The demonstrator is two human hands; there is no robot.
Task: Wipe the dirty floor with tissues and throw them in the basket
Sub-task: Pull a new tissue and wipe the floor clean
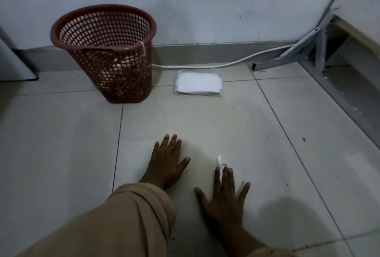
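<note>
Tissue (219,162), soft and tearable, lies pressed under the flat right hand (223,195); left hand (166,164) rests spread, empty, at lower centre.

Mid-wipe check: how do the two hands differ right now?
The left hand lies bare on the floor tile, nothing under it; the right hand presses a white tissue that pokes out between its fingers. The left hand sits farther forward, nearer the basket; the right is closer to the camera. Both are flat, palms down, fingers spread.

Both hands lie flat on the floor (267,133), right hand (223,195) pressing a tissue (220,164).
</note>
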